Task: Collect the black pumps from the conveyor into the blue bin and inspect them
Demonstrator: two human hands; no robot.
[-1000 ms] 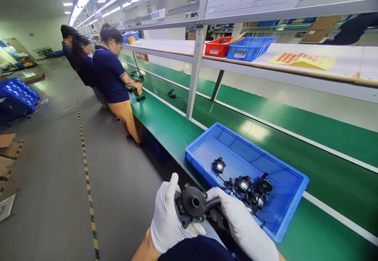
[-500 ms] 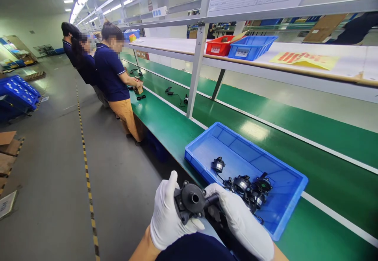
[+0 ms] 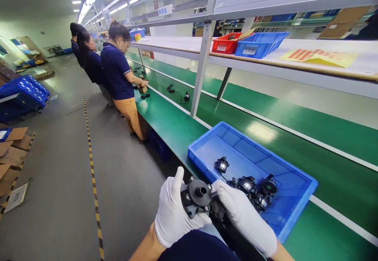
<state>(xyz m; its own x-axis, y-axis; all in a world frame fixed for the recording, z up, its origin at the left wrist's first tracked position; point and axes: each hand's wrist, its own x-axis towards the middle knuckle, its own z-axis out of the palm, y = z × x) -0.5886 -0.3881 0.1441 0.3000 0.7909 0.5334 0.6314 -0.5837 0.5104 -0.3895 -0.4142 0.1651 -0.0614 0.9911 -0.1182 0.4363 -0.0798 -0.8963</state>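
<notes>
A black water pump [image 3: 197, 196], round with a short pipe standing up at its centre and screws about its rim, is in front of my body. My white-gloved left hand [image 3: 174, 210] wraps round its left side, thumb pointing up. My right hand [image 3: 240, 215], gloved too, closes its fingers on the pump's right side, covering the side pipe. Something dark under the right fingers is too blurred to name. Just beyond, a blue tray [image 3: 203, 156] on the bench holds several similar black pumps [image 3: 246, 184] with silver labels and wires.
The green bench [image 3: 168, 129] runs away to the left. A metal post [image 3: 201, 68] carries a shelf with a red bin [image 3: 224, 45], a blue bin [image 3: 260, 45] and a yellow sticker sheet [image 3: 319, 57]. Co-workers [image 3: 118, 72] stand along the bench; one handles a small box [image 3: 143, 87].
The view has shifted slightly, so the scene sits further right. My right hand has moved in closer against the pump, and the side pipe that showed before is now covered.
</notes>
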